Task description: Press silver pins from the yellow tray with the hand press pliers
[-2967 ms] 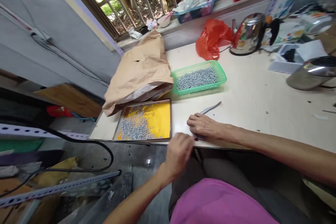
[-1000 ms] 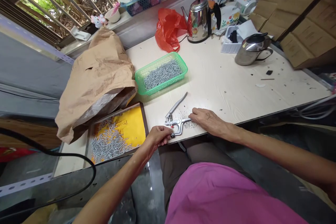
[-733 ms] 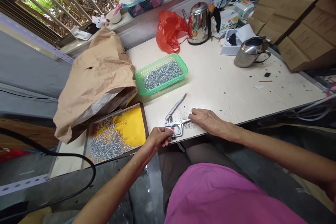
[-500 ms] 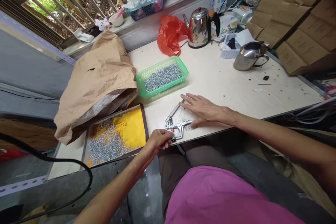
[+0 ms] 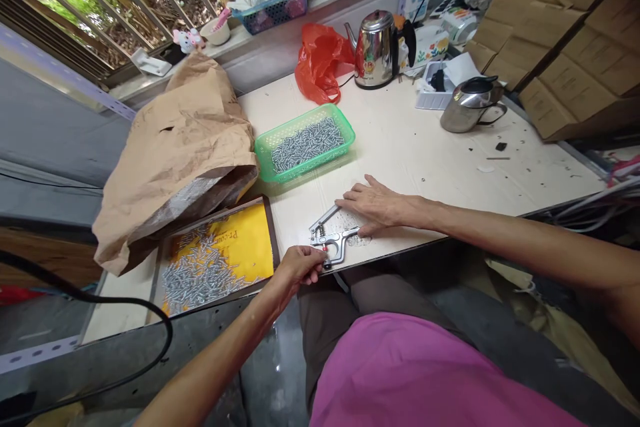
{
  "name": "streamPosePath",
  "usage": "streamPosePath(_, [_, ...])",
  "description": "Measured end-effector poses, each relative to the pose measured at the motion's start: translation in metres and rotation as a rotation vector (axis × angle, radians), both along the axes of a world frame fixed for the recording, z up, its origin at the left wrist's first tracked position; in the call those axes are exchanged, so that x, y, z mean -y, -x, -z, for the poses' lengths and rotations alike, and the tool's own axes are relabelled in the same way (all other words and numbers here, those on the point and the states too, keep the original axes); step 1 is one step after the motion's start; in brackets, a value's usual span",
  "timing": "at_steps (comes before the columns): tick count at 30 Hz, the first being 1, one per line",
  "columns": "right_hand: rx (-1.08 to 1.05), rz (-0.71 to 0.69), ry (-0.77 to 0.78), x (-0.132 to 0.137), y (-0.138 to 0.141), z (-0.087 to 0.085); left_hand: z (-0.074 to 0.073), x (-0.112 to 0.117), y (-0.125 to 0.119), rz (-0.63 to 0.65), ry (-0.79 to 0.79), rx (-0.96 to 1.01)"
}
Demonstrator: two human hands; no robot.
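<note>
left grip [image 5: 301, 265] pinched, right grip [image 5: 373, 205] spread palm down

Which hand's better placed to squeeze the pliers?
Right, likely. The right hand spans the open pliers, fingers at the upper handle, thumb near the lower handle. The left hand is at the head end, fingertips pinched together.

Pliers [image 5: 342, 241] lie before the basket [image 5: 311, 169], right of the tray [image 5: 255, 233]; kettle [image 5: 373, 53] stands behind

The single view looks from a camera worn on the person's head, facing forward and steeply down over the lap [image 5: 330, 320], near enough to show both hands [image 5: 375, 205] and the surface [image 5: 390, 140] beyond them.
</note>
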State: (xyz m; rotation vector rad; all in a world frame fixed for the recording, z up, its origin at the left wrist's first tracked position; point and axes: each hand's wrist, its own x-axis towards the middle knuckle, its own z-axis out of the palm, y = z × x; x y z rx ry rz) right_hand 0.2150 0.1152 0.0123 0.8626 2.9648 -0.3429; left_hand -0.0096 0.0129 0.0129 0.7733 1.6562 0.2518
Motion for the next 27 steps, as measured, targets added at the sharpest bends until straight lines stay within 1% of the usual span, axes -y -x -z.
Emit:
streamPosePath(2, [-0.014, 0.011, -0.009, 0.007, -0.003, 0.000, -0.001, 0.002, 0.002, 0.013, 0.005, -0.010])
streamPosePath(3, [-0.028, 0.013, -0.007, 0.011, -0.004, 0.001, -0.002, 0.003, 0.003, 0.039, 0.000, -0.034])
streamPosePath(4, [-0.046, 0.013, -0.004, 0.014, -0.005, 0.002, -0.004, 0.005, 0.003, 0.083, -0.028, -0.091])
streamPosePath(5, [-0.069, 0.012, 0.000, 0.017, -0.006, 0.003, -0.006, 0.007, 0.003, 0.139, -0.090, -0.188])
streamPosePath(7, [-0.111, 0.011, 0.001, 0.021, -0.008, 0.005, -0.012, 0.009, -0.001, 0.283, -0.311, -0.445])
streamPosePath(9, [-0.135, 0.010, -0.009, 0.023, -0.008, 0.006, -0.014, 0.007, -0.011, 0.448, -0.601, -0.637])
streamPosePath(11, [-0.147, 0.017, -0.014, 0.025, -0.007, 0.007, -0.013, -0.001, -0.025, 0.617, -0.832, -0.679])
streamPosePath(12, [-0.150, 0.032, -0.007, 0.025, -0.008, 0.006, -0.010, -0.006, -0.032, 0.691, -0.905, -0.676])
streamPosePath(13, [-0.153, 0.052, 0.008, 0.025, -0.008, 0.006, -0.007, -0.013, -0.039, 0.753, -0.946, -0.674])
streamPosePath(15, [-0.151, 0.097, 0.041, 0.026, -0.009, 0.004, -0.001, -0.026, -0.047, 0.855, -0.951, -0.676])
streamPosePath(19, [-0.092, 0.155, 0.057, 0.028, -0.009, -0.003, 0.003, -0.046, -0.046, 1.023, -0.934, -0.688])
streamPosePath(21, [-0.049, 0.177, 0.042, 0.028, -0.006, -0.007, 0.003, -0.050, -0.042, 1.065, -0.971, -0.688])
streamPosePath(23, [-0.015, 0.184, 0.014, 0.027, -0.001, -0.007, 0.005, -0.052, -0.039, 1.061, -1.027, -0.663])
streamPosePath(25, [-0.019, 0.169, -0.016, 0.024, 0.002, -0.003, 0.009, -0.054, -0.038, 1.001, -1.103, -0.627])
streamPosePath(27, [-0.063, 0.154, -0.063, 0.018, 0.004, 0.004, 0.013, -0.058, -0.038, 0.924, -1.170, -0.593])
